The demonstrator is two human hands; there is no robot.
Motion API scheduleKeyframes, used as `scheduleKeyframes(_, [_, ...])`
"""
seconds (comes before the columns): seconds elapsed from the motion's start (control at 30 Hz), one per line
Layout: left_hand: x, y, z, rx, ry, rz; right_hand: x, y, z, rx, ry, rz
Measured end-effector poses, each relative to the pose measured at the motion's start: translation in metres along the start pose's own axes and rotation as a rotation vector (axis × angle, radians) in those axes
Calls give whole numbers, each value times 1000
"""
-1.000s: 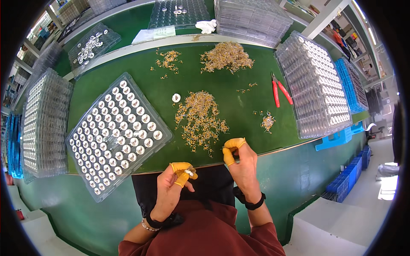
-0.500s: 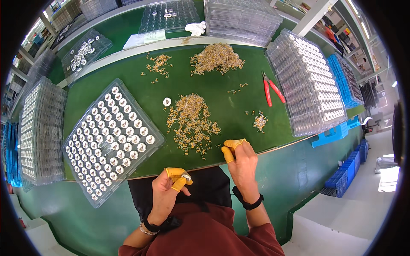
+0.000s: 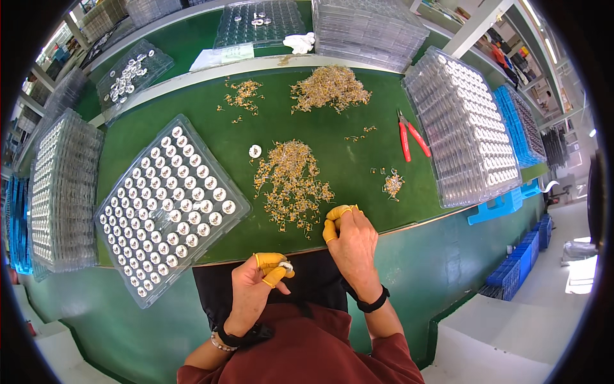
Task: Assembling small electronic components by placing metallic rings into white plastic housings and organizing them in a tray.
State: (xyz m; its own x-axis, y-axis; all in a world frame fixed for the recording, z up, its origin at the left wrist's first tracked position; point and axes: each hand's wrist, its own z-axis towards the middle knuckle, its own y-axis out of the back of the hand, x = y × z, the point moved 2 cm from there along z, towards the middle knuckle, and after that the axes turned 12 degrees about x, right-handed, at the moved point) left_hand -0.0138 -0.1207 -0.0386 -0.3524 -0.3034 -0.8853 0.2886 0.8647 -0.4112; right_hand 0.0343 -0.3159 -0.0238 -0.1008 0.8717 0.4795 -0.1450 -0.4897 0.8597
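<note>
Yellow finger cots cover fingers on both hands. Just off the bench's front edge, my left hand (image 3: 256, 281) pinches a small round white-and-silver part (image 3: 288, 269) between thumb and fingertips. My right hand (image 3: 353, 240) is at the front edge of the green bench, thumb and fingers drawn together; anything between the tips is too small to make out. Beyond it to the left lies a loose pile of small orange-and-silver wire-leaded components (image 3: 291, 182). A clear tray (image 3: 240, 203) of round white-and-silver parts rests at an angle on the left. One similar round part (image 3: 254, 152) lies alone by the pile.
Red-handled cutters (image 3: 405, 141) lie at the right, near a small component cluster (image 3: 393, 185). A larger heap (image 3: 332, 88) sits at the back. Stacks of filled clear trays stand left (image 3: 64, 192) and right (image 3: 457, 128). A white cloth (image 3: 299, 43) lies on the rear ledge.
My right hand has shifted slightly left and its fingers have closed together more. The left hand keeps its round part, now a little farther right. The whole view has shifted slightly.
</note>
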Motion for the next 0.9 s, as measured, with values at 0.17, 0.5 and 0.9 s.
scheduleKeyframes(0.17, [1,0,0,11,2,-4,8,4,-4,30,-62,112])
scheduleKeyframes(0.5, [3,-1,0,25,33,-23,3,2,-22,60,-5,621])
scheduleKeyframes(0.9, [-5,-7,-3,83,78,-103,31,-19,-53,180,-40,1231])
